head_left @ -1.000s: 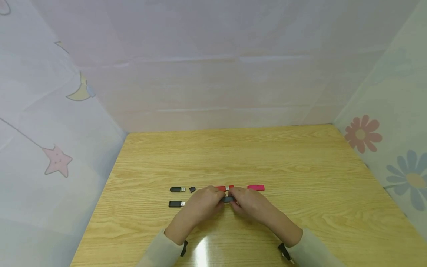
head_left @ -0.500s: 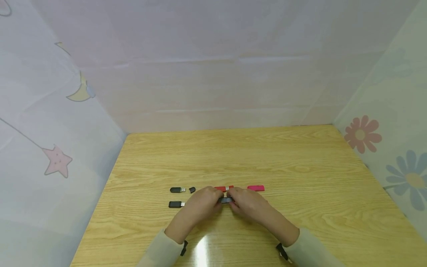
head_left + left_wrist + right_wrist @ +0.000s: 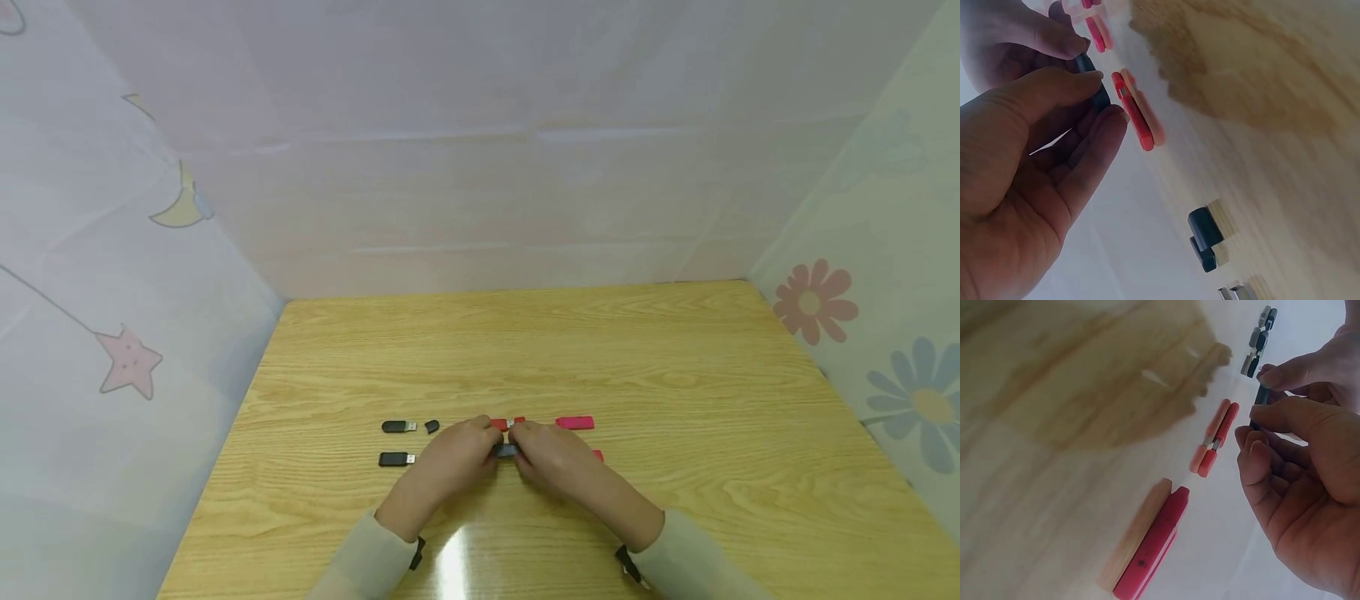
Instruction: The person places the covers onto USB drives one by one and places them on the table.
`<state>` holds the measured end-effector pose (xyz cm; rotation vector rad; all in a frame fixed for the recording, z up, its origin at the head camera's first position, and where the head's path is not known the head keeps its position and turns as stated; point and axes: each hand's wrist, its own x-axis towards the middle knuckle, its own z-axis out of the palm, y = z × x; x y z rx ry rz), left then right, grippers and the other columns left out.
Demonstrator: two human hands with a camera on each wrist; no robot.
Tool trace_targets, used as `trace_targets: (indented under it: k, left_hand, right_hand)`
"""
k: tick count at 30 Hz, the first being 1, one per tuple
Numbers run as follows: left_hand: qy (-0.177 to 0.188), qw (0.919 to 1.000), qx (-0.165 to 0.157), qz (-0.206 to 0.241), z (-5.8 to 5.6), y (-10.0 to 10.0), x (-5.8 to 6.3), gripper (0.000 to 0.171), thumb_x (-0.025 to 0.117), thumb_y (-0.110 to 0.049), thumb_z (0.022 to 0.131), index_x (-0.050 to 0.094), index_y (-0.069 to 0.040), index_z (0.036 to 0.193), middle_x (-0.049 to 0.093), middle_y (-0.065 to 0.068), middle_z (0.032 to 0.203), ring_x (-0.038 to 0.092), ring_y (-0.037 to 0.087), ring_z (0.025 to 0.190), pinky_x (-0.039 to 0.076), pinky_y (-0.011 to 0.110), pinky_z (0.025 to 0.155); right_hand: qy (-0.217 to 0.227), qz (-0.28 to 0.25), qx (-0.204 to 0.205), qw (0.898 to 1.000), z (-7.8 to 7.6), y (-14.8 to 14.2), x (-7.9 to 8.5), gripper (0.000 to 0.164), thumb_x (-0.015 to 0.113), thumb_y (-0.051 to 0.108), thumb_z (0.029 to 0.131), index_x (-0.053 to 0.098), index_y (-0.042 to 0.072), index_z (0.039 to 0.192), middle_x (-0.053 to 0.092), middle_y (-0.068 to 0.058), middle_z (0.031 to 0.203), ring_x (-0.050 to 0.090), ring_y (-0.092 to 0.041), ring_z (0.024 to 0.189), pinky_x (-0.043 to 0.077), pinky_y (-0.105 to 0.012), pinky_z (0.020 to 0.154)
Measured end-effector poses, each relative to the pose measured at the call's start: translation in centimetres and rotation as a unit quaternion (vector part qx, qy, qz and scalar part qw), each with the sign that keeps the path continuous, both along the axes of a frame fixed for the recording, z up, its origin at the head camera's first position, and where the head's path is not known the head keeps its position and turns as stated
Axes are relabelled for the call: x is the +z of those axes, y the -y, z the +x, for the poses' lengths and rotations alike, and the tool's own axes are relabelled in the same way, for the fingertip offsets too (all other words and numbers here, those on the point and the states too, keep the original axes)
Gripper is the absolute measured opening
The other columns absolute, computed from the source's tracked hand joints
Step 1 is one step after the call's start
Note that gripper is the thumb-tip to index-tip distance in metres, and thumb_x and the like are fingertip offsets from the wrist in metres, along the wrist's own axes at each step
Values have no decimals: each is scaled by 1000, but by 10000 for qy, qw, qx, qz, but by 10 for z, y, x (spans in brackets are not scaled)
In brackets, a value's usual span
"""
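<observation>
Thumb and fingers of the left hand pinch one end of a slim, dark-grey, plastic-looking stick; those of the right hand pinch the other, each grip closed down to the stick's thinness. The step in hand looks like working the stick from both ends, perhaps at a cap; the next move probably calls for steady, straight force along its length. Just beyond lies a red USB stick, with a bright-pink oblong stick rightward and two black USB sticks leftward, on the yellow wood-grain table.
</observation>
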<state>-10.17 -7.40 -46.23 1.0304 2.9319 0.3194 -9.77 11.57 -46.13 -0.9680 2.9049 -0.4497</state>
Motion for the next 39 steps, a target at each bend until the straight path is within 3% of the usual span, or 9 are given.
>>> trace_targets:
  k: [7, 23, 32, 39]
  left_hand:
    - [15, 10000, -9, -83, -2, -3, -3, 4, 74, -12, 89, 71, -11, 89, 67, -1, 89, 64, 13, 77, 54, 27, 69]
    - [117, 9999, 39, -5, -2, -6, -7, 11, 69, -14, 95, 71, -12, 85, 69, -1, 90, 64, 12, 76, 53, 27, 67]
    - [-14, 9999, -45, -140, -1, -6, -8, 14, 71, -15, 95, 68, -13, 81, 70, -1, 91, 66, 12, 78, 54, 27, 68]
    - [90, 9999, -37, -95, -2, -6, -10, 16, 70, -16, 96, 68, -13, 80, 69, -1, 87, 61, 9, 73, 51, 25, 66]
  right_hand:
    - [234, 185, -70, 9995, 0, 2, -2, 18, 68, 10, 92, 54, 11, 82, 50, 3, 69, 44, -11, 59, 39, -27, 51]
    - [299, 318, -89, 9990, 1, 2, -3, 21, 69, 9, 92, 52, 10, 79, 46, 2, 67, 43, -13, 59, 37, -27, 52]
    - [337, 374, -94, 9987, 0, 3, -2, 22, 69, 9, 92, 52, 11, 78, 46, 2, 67, 43, -14, 59, 37, -28, 52]
    - [465, 390, -177, 9980, -1, 4, -3, 21, 69, 8, 91, 52, 11, 79, 47, 2, 67, 43, -14, 59, 38, -29, 51]
